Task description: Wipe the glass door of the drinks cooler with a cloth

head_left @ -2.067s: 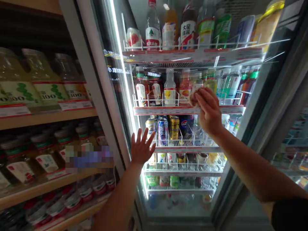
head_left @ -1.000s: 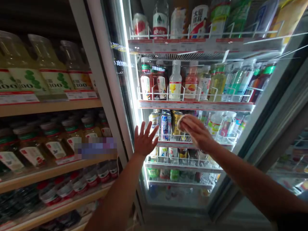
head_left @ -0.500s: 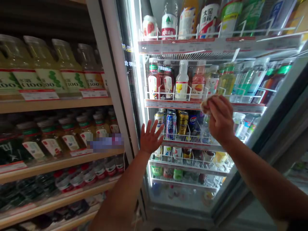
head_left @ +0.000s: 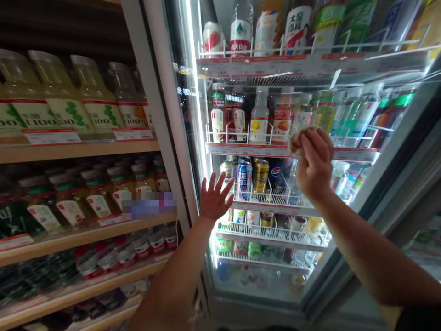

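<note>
A bunched, pale brownish cloth [head_left: 295,143] is gripped in the fingers of my right hand [head_left: 313,161], at the glass door [head_left: 188,120] of a lit drinks fridge, in front of the second shelf. Most of the cloth is covered by the fingers. My left hand [head_left: 216,198] has its fingers spread, palm toward the glass at the lower left, in front of the canned drinks. It appears to rest on the door. Behind the glass are a blue can [head_left: 244,178], a gold can [head_left: 261,176] and rows of bottles.
Wooden shelves [head_left: 82,149] with several juice bottles [head_left: 99,103] stand to the left, past a grey upright frame [head_left: 155,92]. Wire-fronted shelves [head_left: 241,149] fill the fridge. A grey door frame [head_left: 389,184] runs down the right side.
My right hand has moved slightly up with the cloth against the background. My left hand stays spread in nearly the same place. The view has shifted a little.
</note>
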A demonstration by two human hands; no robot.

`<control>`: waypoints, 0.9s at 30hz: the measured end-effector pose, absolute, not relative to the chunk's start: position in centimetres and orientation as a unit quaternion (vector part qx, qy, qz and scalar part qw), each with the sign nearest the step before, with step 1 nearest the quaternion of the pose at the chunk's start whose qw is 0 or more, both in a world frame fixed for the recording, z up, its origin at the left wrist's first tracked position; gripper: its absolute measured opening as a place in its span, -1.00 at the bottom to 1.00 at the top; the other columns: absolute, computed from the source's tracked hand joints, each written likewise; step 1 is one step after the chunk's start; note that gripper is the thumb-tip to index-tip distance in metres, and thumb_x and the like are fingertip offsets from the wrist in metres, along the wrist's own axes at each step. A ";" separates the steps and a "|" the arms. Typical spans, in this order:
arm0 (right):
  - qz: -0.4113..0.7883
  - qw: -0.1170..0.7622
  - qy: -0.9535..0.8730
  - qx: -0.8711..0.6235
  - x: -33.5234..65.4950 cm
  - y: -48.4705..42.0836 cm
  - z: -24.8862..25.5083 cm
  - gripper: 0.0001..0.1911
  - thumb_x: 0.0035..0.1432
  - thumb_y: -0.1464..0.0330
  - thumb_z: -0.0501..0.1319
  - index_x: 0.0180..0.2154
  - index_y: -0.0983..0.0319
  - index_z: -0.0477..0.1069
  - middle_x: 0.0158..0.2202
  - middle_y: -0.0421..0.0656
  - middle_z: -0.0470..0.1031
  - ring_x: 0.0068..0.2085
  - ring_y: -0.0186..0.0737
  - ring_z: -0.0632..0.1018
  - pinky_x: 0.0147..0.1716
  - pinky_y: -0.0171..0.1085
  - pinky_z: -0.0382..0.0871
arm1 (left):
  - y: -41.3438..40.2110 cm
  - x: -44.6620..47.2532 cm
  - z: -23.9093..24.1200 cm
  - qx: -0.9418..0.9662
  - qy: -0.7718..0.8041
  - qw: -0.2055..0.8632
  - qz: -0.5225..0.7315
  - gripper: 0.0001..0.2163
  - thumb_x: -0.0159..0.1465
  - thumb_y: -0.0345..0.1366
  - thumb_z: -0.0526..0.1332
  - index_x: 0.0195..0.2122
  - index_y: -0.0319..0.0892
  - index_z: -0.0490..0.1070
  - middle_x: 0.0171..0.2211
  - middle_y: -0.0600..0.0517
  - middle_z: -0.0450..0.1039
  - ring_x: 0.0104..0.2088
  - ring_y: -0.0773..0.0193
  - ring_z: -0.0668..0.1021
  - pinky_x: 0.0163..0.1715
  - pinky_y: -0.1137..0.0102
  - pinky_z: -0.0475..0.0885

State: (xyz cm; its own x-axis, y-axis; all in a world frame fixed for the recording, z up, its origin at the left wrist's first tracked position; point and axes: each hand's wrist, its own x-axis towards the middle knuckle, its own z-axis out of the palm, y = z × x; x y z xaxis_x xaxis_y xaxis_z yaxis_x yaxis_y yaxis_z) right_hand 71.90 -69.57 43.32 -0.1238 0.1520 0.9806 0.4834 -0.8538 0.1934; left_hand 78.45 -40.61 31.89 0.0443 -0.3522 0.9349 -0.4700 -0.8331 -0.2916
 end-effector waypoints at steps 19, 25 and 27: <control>-0.589 0.083 -0.355 -0.721 72.8 -65.7 43.9 -0.25 0.34 0.49 0.06 0.40 -0.16 -0.12 0.27 -0.21 0.33 0.34 -0.05 0.28 0.33 0.04 0.29 | -40.5 78.6 31.8 0.723 -0.285 0.049 0.627 -0.33 0.34 -0.15 0.19 0.43 0.07 -0.06 0.44 0.06 -0.09 0.45 0.01 -0.05 0.42 0.00 -0.16; -0.663 0.106 -0.291 -0.681 73.4 -64.6 46.7 -0.30 0.35 0.47 0.01 0.41 -0.09 -0.08 0.34 -0.19 0.22 0.39 0.06 0.17 0.38 0.17 0.14 | -40.5 78.7 31.8 0.723 -0.287 0.063 0.626 -0.32 0.32 -0.15 0.21 0.42 0.09 -0.04 0.42 0.04 -0.01 0.44 0.02 -0.04 0.43 0.02 -0.16; -0.610 0.069 -0.332 -0.717 73.1 -63.3 45.2 -0.26 0.33 0.45 0.07 0.43 -0.03 -0.14 0.32 -0.15 0.26 0.39 0.02 0.18 0.38 0.09 0.17 | -40.5 78.6 31.8 0.727 -0.284 0.060 0.622 -0.33 0.33 -0.15 0.21 0.42 0.10 -0.05 0.42 0.04 -0.02 0.44 0.01 -0.04 0.42 0.01 -0.16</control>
